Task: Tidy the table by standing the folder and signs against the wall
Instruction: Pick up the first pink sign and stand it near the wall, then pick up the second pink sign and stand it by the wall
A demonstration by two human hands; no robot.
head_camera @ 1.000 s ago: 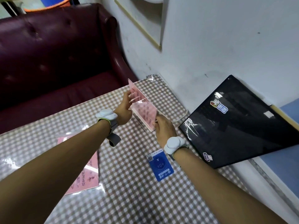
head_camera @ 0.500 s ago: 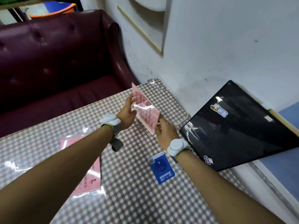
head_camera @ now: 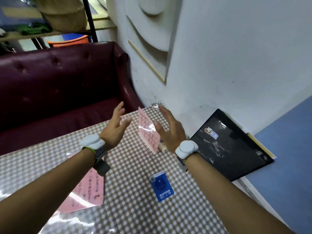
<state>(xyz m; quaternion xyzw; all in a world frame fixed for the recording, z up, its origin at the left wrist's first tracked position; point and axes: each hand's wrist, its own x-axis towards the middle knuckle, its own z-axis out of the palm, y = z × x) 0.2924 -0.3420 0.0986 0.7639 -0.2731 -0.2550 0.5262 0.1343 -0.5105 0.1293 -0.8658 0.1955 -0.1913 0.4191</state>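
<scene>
A pink acrylic sign [head_camera: 148, 132] stands upright on the checked table [head_camera: 135, 208], near the far corner by the white wall [head_camera: 228, 65]. My left hand [head_camera: 115, 128] hovers just left of the sign, fingers spread, not touching it. To the sign's right is my right hand [head_camera: 168, 130], spread wide and close behind it; contact cannot be told. A black folder [head_camera: 231, 147] with stickers leans against the wall at the right. Flat on the table lie a second pink sign [head_camera: 87, 190] and a small blue card [head_camera: 162, 186].
A dark red leather sofa [head_camera: 59, 85] runs along the table's far side. A shelf with a basket [head_camera: 64, 12] stands behind it. A blue panel [head_camera: 287, 157] covers the lower wall at the right. White bands sit on both wrists.
Both hands held the pink sign at its edges before. Now they have let go and spread apart, and the sign stands by itself. The view has tilted upward.
</scene>
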